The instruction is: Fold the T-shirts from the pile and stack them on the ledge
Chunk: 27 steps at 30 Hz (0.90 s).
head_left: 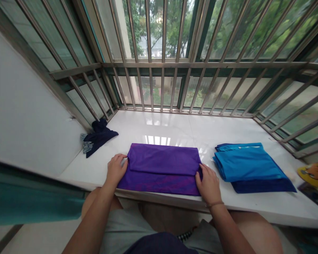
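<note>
A purple cloth (163, 160) lies on the white ledge in front of me, its far part folded over toward me so that a lower layer shows along the near side. At its left edge, my left hand (117, 168) pinches the fold with thumb and fingers. My right hand (208, 181) grips the opposite edge, fingers over the top and thumb on the near side. The fingertips of both hands are partly hidden by the cloth. To the right of my right hand rests a folded stack of bright blue cloth (243, 160) over dark blue cloth (265, 186).
A crumpled navy cloth (100, 137) sits in the left corner of the white ledge (159, 123). Metal window bars (163, 88) rise behind it. At the far right is a yellow item with a cartoon print (315, 173). A teal curtain (34, 194) hangs at left.
</note>
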Tool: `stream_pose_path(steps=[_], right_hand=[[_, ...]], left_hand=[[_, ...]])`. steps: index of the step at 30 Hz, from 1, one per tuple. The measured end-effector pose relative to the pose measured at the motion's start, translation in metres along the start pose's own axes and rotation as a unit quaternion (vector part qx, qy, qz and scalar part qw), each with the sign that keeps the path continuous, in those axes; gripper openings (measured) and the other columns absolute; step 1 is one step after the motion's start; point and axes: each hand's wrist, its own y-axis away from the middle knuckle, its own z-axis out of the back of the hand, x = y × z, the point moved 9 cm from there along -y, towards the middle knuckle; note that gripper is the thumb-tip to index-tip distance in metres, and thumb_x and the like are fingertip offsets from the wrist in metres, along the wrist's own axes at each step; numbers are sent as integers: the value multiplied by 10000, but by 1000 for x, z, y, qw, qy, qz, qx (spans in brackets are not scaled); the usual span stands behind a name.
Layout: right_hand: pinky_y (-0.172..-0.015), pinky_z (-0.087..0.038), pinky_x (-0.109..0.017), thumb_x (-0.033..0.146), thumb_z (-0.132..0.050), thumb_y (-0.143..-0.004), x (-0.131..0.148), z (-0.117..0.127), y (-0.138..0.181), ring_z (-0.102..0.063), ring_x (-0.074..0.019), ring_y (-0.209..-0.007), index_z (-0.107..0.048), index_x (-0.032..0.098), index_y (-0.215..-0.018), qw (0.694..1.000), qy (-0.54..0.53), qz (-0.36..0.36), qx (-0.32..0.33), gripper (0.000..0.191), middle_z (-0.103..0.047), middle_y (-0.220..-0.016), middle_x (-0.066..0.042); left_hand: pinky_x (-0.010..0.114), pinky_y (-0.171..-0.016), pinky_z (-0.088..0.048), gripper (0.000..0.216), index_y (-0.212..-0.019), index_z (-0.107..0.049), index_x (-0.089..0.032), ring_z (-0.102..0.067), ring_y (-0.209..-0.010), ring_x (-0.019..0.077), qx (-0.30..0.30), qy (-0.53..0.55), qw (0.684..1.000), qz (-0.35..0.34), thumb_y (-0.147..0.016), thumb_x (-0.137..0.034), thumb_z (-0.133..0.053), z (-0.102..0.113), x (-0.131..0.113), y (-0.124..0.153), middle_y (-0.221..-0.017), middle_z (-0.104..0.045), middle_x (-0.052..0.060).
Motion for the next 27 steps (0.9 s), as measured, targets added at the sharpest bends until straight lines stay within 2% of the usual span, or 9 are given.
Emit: stream_pose_path(steps=[4,7,9,11,13,15,18,22,27], right_hand=[[-1095,-498,-505,361,-484,-1042,4,11,-2,-611,-340,-1297,-648,154,-1387,1000,6,3,-17,434,-691,-1398,-193],[-1114,-473,-516,322,-497,-1055,36,27,-5,-596,-348,-1296,-672,152,-1353,999,11,33,-35,385,-678,-1387,-197],[-1139,-445,-502,293,-504,-1072,83,31,-6,-594,-329,-1294,-690,173,-1329,997,-17,77,-27,339,-685,-1361,-181],[-1118,-445,-465,283,-529,-1083,147,22,-6,-609,-300,-1248,-704,208,-1298,988,-66,136,20,287,-704,-1304,-152],[-1051,-465,-429,314,-597,-1072,218,0,-5,-616,-281,-1196,-700,235,-1292,972,-98,193,97,256,-704,-1293,-131],[-987,-475,-427,393,-680,-1042,279,-27,-6,-610,-292,-1157,-674,236,-1323,956,-88,234,154,322,-696,-1284,-125],[-949,-470,-415,415,-710,-1032,336,-67,-13,-603,-290,-1139,-665,223,-1267,943,-59,262,198,307,-690,-1245,-115],[-914,-459,-388,283,-564,-1103,353,-98,-20,-613,-260,-1071,-669,217,-1141,941,-49,261,209,131,-700,-1166,-102],[-883,-439,-386,244,-525,-1099,342,-102,-15,-596,-265,-1050,-644,209,-1135,945,-49,255,200,129,-688,-1145,-104]], left_hand=[[458,-1029,-541,273,-1129,-730,-255,-698,-1122,308,-7,8,1000,-3,-1008,-458,-594,-1,0,0,-1225,-747,92],[460,-1021,-544,250,-1143,-731,-255,-703,-1110,303,5,4,1000,1,-1001,-404,-588,-4,1,-1,-1236,-754,91],[459,-1025,-540,238,-1152,-731,-263,-701,-1124,299,13,3,1000,9,-995,-370,-587,-5,3,-2,-1252,-757,84],[455,-1033,-536,230,-1149,-732,-269,-699,-1140,297,17,6,1000,16,-986,-357,-596,-5,5,-2,-1252,-760,78],[446,-1041,-534,219,-1136,-732,-269,-700,-1139,291,19,13,1000,14,-979,-351,-603,-5,6,-3,-1238,-765,74],[434,-1045,-533,205,-1120,-730,-268,-705,-1126,282,18,19,1000,8,-973,-337,-604,-3,5,-4,-1221,-770,71],[428,-1039,-534,192,-1104,-728,-265,-707,-1117,281,16,18,1000,5,-964,-304,-603,-2,3,-5,-1211,-772,71],[420,-1032,-533,175,-1077,-726,-264,-709,-1107,278,16,10,1000,14,-956,-263,-599,-2,2,-6,-1206,-774,68],[429,-1029,-527,177,-1074,-723,-271,-701,-1115,281,17,0,1000,26,-942,-233,-610,-1,1,-6,-1231,-762,60]])
